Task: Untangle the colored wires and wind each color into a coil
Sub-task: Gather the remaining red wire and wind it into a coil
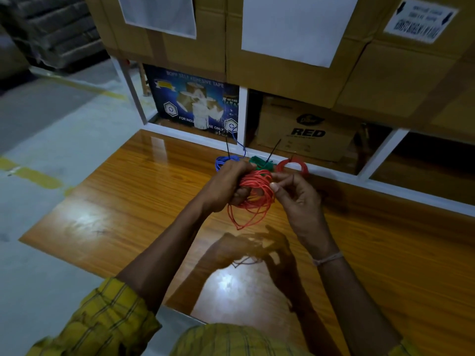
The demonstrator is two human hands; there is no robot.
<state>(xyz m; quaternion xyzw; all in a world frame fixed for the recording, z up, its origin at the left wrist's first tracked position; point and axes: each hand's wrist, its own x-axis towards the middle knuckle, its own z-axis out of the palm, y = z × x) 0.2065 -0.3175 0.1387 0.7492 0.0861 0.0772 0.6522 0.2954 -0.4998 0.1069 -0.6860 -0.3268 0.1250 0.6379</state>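
My left hand (226, 186) grips a loose coil of red wire (253, 199) above the wooden table; several loops hang down from it. My right hand (295, 196) pinches the right side of the same coil between thumb and fingers. Behind the hands, at the table's far edge, lie a blue wire coil (223, 160), a green wire coil (261, 161) and a second red wire coil (293, 167). Black cable ties stick up from the blue and green coils. A blue wire end rises from the blue coil.
The glossy wooden table (133, 201) reaches to a white shelf frame (334, 173) at the back. Cardboard boxes (295, 73) fill the shelves, a tape carton (195, 104) stands lower left. Grey floor with yellow lines lies at left.
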